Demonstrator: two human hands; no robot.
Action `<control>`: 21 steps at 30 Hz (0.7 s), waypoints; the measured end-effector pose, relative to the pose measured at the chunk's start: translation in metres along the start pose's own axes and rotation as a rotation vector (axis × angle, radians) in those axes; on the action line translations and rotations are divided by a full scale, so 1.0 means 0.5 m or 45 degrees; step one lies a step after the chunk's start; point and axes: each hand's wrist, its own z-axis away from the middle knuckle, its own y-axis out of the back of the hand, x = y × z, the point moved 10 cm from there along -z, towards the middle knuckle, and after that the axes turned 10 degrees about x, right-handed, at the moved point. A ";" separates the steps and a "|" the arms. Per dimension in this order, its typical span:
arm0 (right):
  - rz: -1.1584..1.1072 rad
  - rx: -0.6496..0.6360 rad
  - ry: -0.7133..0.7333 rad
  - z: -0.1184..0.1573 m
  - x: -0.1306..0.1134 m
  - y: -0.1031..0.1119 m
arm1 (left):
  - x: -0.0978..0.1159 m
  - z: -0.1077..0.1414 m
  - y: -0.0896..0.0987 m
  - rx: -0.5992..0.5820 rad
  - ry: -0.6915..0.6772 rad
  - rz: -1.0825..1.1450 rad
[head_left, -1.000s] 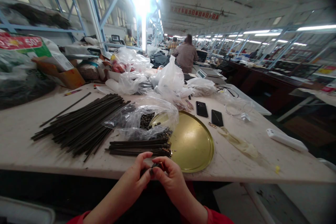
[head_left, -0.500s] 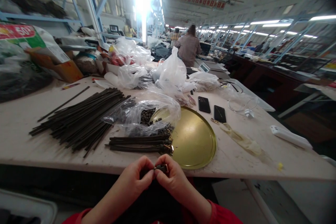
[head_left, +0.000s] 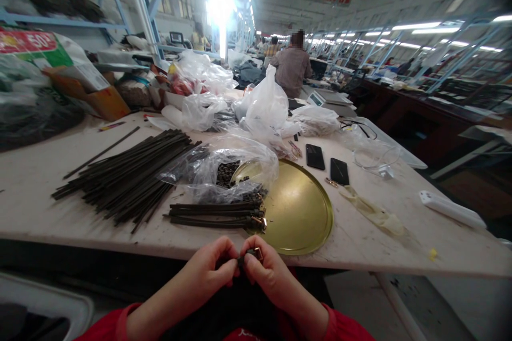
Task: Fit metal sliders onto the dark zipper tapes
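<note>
My left hand (head_left: 214, 269) and my right hand (head_left: 266, 272) meet just below the table's front edge, both pinching a small dark strap end with a brass clasp (head_left: 252, 253). Straight ahead on the table lies a short bundle of dark straps with clasps (head_left: 214, 214), their ends touching a round brass tray (head_left: 298, 208). A clear plastic bag of small dark parts (head_left: 226, 170) lies partly on the tray's far left rim. A large heap of long dark strips (head_left: 128, 178) spreads to the left.
Two black phones (head_left: 326, 162) lie beyond the tray, a white cable (head_left: 376, 162) and a white device (head_left: 452, 208) to the right. Plastic bags (head_left: 260, 109) and boxes crowd the back. A person (head_left: 294, 66) sits further off, facing away.
My hands stay together on the small piece, turning it so the brass clasp shows more. The camera has shifted slightly, sliding the scene to the right.
</note>
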 end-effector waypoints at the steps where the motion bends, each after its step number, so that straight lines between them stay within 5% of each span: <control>1: 0.033 0.024 0.020 0.000 -0.003 0.007 | 0.000 0.004 -0.001 -0.043 0.019 0.038; 7: 0.084 0.130 -0.003 0.004 0.016 0.029 | -0.044 0.027 0.003 -0.123 0.310 0.221; 13: 0.287 0.122 0.168 0.028 -0.007 0.009 | -0.026 0.024 -0.023 -0.086 0.181 0.219; 18: 0.320 0.068 0.173 0.045 -0.006 0.008 | -0.054 0.045 -0.038 -0.202 0.282 0.248; 21: 0.362 0.058 0.168 0.052 0.001 0.006 | -0.070 0.054 -0.028 -0.145 0.289 0.207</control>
